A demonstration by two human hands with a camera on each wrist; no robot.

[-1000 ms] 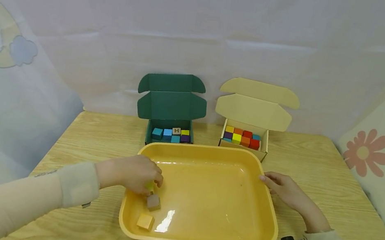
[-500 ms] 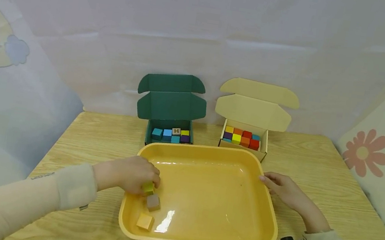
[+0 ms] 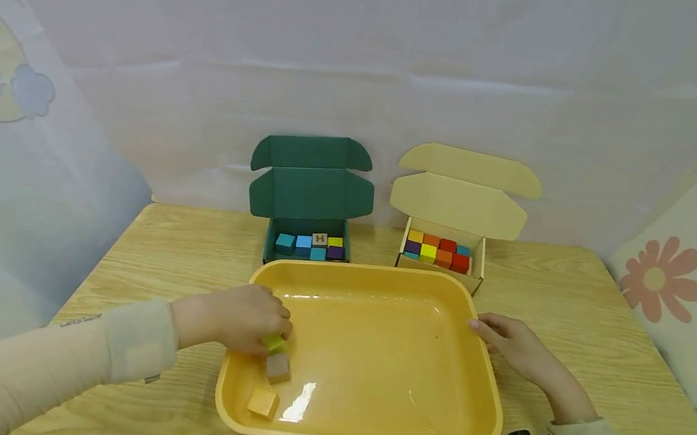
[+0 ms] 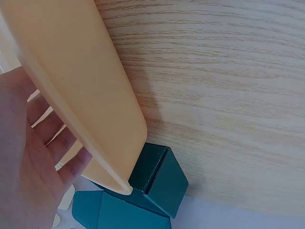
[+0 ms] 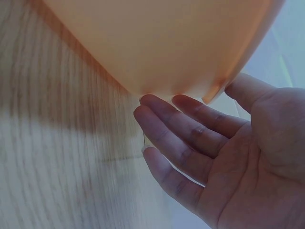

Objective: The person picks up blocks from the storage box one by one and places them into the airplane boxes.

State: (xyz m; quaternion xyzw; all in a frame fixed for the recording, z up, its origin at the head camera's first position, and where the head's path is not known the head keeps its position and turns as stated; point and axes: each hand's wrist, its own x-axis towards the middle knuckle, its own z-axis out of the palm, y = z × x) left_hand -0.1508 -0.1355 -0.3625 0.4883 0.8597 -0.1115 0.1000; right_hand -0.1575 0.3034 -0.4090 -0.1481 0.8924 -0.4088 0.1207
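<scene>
A yellow plastic tray (image 3: 381,358) lies across the wooden table. Over its left side reaches my left hand (image 3: 248,319), fingertips pinching a yellow-green cube (image 3: 272,343). Just in front of that sits a plain wooden cube (image 3: 278,368), and nearer to me a yellow-orange cube (image 3: 263,402). The left wrist view has the left hand (image 4: 35,152) passing over the tray's rim (image 4: 71,119), with the cubes hidden. My right hand (image 3: 515,344) grips the tray's right edge. In the right wrist view its thumb (image 5: 245,90) is at the rim and its fingertips meet the outer wall.
Behind the tray stand two boxes with raised lids: a dark green box (image 3: 311,193) at left and a cream box (image 3: 459,202) at right. Both hold several coloured cubes. A pale cloth wall (image 3: 368,85) rises behind the table (image 3: 161,250).
The left hand stays in the same spot, shifting slightly while the yellow-green cube between its fingertips turns and shows more. The right hand and the tray have not moved.
</scene>
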